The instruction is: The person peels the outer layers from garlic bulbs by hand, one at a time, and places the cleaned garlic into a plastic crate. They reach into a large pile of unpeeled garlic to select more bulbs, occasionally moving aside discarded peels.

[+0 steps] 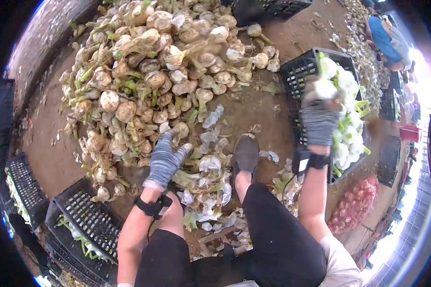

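My left hand, in a grey striped glove, reaches to the lower edge of a big heap of unpeeled garlic bulbs; its thumb is spread from the fingers, and nothing shows in it. My right hand, gloved the same way, is over the left side of a black crate full of white peeled bulbs with green stems. A white bulb is at its fingertips, which are blurred.
Loose skins lie between my feet. A red net sack of bulbs rests at the lower right. More black crates stand at the lower left. Another black crate is at the top. Another person bends at the upper right.
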The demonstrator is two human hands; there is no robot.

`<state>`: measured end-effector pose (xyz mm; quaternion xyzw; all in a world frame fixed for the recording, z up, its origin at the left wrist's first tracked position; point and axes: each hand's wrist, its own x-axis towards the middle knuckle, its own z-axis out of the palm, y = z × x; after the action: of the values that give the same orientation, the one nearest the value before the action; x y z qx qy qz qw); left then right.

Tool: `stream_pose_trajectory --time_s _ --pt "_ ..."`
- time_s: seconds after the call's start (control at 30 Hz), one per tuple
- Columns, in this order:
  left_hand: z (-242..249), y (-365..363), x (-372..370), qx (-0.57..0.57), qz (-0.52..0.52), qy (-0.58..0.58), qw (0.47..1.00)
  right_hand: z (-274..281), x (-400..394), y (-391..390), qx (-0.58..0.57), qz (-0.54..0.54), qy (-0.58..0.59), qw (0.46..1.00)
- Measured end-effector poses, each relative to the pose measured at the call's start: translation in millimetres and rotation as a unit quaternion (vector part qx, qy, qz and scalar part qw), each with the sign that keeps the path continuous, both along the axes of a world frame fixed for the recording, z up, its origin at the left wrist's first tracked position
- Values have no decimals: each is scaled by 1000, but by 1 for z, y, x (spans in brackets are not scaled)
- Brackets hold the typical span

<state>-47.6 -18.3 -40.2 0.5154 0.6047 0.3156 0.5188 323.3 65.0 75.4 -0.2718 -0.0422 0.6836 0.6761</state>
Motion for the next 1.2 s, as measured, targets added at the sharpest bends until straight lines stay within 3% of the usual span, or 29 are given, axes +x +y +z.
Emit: stream_pose_trajectory --time_s 0.07,0.13,0.2,0.23,0.27,0.33,0.37,0.43,0.5,0.57,0.63,0.67,0.73,0.77,0.83,0.87,0.93,0.97,1.07,1.1,1.13,1.17,1.2 --pt "14 8 -9 -14 -32 219 975 -6 46 2 125 -78 95 985" --pt "11 9 -20 -13 -14 217 976 -15 71 0 177 -45 101 978" --pt "13 11 -28 -16 -16 344 939 -18 69 -2 185 -22 76 980" --pt "15 12 -31 10 -2 345 938 -19 61 -4 170 -9 58 984" --pt "13 11 -35 1 2 357 934 -20 45 -8 150 9 32 988" --pt "7 10 -40 98 12 326 940 -22 10 -13 137 56 -20 989" --pt "10 11 -38 66 -2 360 931 -28 -5 -17 89 53 -102 989" --pt "5 12 -32 86 -5 385 919 -35 -45 -28 8 70 -283 957" --pt "-1 16 -25 117 -10 412 904 -39 -88 -35 -88 144 -365 915" --pt "14 26 -13 -24 -101 490 866 -35 -117 -40 -71 329 -393 856" --pt "1 20 -11 19 -130 496 858 -66 -139 -53 8 392 -505 769" --pt "-4 17 -10 63 -159 501 848 -80 -148 -59 19 412 -524 745" --pt "-5 11 -3 72 -139 507 848 -96 -163 -58 137 410 -663 610" --pt "-8 10 -2 68 -176 497 847 -104 -171 -57 137 411 -663 611" --pt "-13 7 -1 34 -211 479 852 -117 -186 -53 175 400 -767 470" --pt "-12 6 -1 34 -211 479 852 -120 -194 -49 176 400 -767 469" --pt "-9 5 -1 21 -102 367 924 -125 -208 -41 215 441 -818 298" --pt "-8 6 -1 21 -102 367 924 -133 -215 -36 221 458 -820 261" --pt "-7 6 -2 -15 -41 309 950 -147 -217 -29 259 435 -810 295" --pt "-8 5 -4 -17 -6 259 966 -172 -212 -31 280 357 -817 356" --pt "-9 2 -5 -20 28 208 978 -170 -210 -31 280 357 -817 356" --pt "-10 -1 -5 80 39 262 961 -168 -209 -32 193 341 -793 467" --pt "-12 -3 -5 80 40 262 961 -165 -206 -32 101 317 -753 568"
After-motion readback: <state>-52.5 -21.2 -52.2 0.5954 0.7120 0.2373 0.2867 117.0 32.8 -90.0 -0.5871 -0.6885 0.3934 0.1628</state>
